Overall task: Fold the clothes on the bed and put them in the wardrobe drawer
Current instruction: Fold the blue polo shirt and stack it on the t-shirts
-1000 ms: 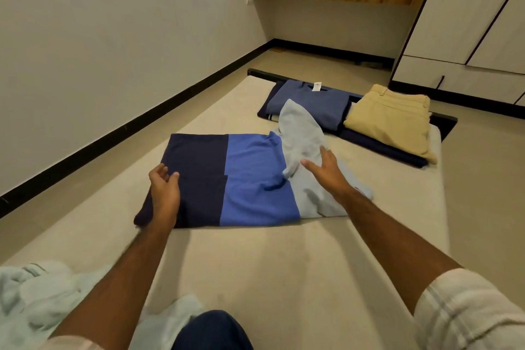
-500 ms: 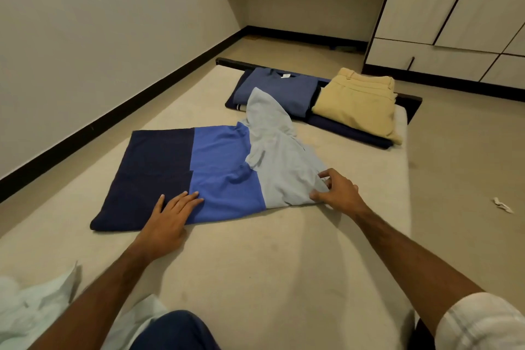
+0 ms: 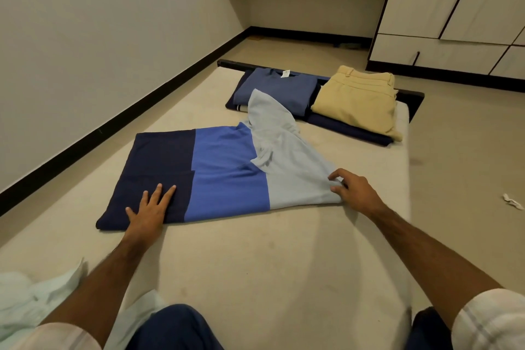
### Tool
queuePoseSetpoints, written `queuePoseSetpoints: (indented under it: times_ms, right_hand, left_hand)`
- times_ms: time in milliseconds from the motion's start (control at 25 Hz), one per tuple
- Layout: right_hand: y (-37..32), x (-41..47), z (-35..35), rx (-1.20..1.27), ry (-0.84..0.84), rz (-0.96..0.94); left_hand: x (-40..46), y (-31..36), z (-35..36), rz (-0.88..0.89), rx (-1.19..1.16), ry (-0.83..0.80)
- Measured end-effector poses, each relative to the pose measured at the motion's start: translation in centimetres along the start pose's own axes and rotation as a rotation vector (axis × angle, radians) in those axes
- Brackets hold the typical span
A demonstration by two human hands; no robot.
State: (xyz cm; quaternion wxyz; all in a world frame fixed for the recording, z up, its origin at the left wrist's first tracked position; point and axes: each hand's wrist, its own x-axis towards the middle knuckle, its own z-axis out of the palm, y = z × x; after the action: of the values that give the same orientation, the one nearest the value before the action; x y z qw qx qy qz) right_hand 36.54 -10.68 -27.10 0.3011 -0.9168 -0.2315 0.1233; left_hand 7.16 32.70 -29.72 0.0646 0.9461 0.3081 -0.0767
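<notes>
The striped shirt (image 3: 216,176) lies on the bed (image 3: 270,258) in front of me, already folded along its length. Its long axis goes from my left to my right: the dark navy band is on the left, the middle blue band in the centre, and the pale blue part with the sleeve on the right.

My left hand (image 3: 150,209) lies flat on the navy end, fingers straight and spread, and it presses the cloth to the bed. My right hand (image 3: 355,193) is at the other end, at the near right corner of the pale part, and its fingers and thumb pinch the cloth there.

So each hand is at one end of the shirt, and the right one is nearer to the loose sleeve, which points away from me toward the folded blue shirt (image 3: 277,89) and the folded tan trousers (image 3: 358,99) at the far end of the bed.

I think the next fold must carry the pale end across, from right to left, over the middle band, while the left hand holds the navy end. The wardrobe drawer (image 3: 437,55) is beyond the bed, to the right, and it looks closed.
</notes>
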Motion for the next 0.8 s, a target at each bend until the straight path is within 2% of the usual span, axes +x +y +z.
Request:
queuePoseSetpoints:
  times_ms: [200, 480, 600, 680, 720, 800]
  right_hand:
    - [-1.3, -0.6, 0.3, -0.124, -0.025, 0.037]
    - [-0.3, -2.7, -0.5, -0.215, -0.053, 0.071]
    - [-0.2, -3.2, -0.9, -0.244, -0.069, 0.087]
    - [-0.6, -3.7, -0.4, -0.370, -0.088, 0.069]
    - [-1.0, -4.1, 0.1, -0.499, -0.045, 0.036]
    - [-2.1, -4.8, 1.5, -0.710, 0.100, -0.062]
  left_hand:
    - [-1.9, -0.5, 0.0, -0.072, 0.063, -0.110]
    - [-6.1, 0.7, 1.3, -0.091, 0.122, -0.119]
    - [-7.8, 0.0, 1.5, -0.088, 0.148, -0.052]
    - [-8.5, -2.0, 1.0, -0.105, 0.182, 0.018]
    - [-8.6, -3.3, 0.6, -0.125, 0.169, 0.047]
    - [-8.6, -6.0, 0.0, -0.246, -0.026, 0.115]
